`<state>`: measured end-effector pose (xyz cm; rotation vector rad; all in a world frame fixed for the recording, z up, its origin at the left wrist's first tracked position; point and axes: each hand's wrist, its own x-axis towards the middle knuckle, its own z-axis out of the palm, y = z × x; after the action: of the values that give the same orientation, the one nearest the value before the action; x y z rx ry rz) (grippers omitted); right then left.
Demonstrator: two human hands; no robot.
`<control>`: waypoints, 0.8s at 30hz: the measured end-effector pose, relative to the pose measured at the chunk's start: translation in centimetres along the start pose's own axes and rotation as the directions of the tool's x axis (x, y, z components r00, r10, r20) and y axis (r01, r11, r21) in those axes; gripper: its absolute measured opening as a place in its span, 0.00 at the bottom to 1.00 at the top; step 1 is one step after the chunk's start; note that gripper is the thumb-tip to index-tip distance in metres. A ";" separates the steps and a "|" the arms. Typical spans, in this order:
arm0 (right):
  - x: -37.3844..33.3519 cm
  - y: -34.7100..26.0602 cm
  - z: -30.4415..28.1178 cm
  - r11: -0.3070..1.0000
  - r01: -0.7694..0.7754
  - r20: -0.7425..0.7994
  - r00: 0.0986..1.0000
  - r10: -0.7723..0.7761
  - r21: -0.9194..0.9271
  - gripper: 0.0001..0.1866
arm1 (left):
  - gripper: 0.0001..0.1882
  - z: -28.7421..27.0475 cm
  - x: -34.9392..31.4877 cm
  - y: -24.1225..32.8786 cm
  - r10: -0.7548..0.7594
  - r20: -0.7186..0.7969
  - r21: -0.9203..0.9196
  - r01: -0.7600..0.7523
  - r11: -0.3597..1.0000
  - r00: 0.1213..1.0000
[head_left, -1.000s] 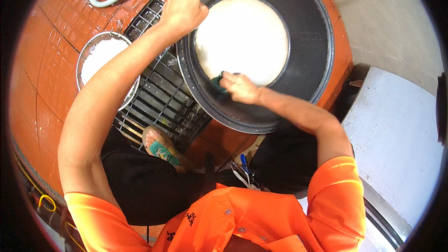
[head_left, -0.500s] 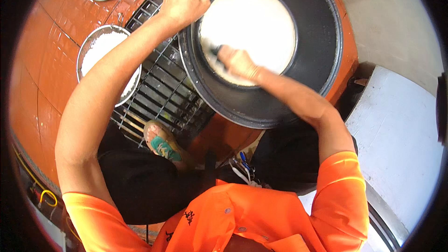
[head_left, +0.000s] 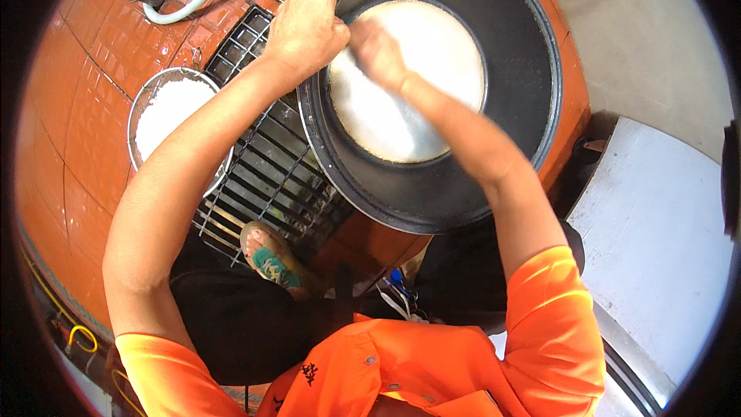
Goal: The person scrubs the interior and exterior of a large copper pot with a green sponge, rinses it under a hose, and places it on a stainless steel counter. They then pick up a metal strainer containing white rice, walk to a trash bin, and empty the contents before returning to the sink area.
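"Where the pot [head_left: 517, 62] stands by the drain grate [head_left: 262, 160], how are the 2 hands placed?"

"Left hand [head_left: 302, 29] clasps the upper-left rim [head_left: 559, 81], some fingers hidden. Right hand [head_left: 377, 54] is inside, blurred; whether it pinches anything, I cannot tell."

"Progress?"

"Judged part-way. Done, apparently: the dark inner wall [head_left: 515, 96] looks largely bare. Outstanding, probably: the pale base [head_left: 444, 54], which shows beige edging; glare prevents grading it. Separately, 1 round vessel [head_left: 135, 104] of white contents [head_left: 166, 114] sits at the grate's left edge, apart from both hands."

Bright glare inside the pot [head_left: 517, 69]; edges bend into black.
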<state>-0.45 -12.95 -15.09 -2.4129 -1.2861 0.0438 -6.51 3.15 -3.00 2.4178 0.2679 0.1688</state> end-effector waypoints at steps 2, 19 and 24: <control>1.4 6.6 -2.1 0.947 -0.099 -0.046 0.995 0.088 -0.307 0.08 | 0.17 0.2 0.0 0.1 -0.011 0.025 -0.011 0.011 1.000 1.000; 0.7 -0.6 0.3 0.969 0.238 -0.055 0.969 -0.242 -0.068 0.03 | 0.16 0.0 0.3 -0.8 0.049 -0.003 -0.042 -0.049 0.998 0.999; 0.5 10.3 -5.9 0.904 -0.093 0.107 0.983 0.151 -0.418 0.10 | 0.15 0.0 0.3 -0.4 0.040 0.019 -0.005 -0.040 0.999 0.999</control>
<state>9.22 -19.58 -13.31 -2.8959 -1.3068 -0.0308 -6.28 3.51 -3.18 2.4197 0.2107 0.1638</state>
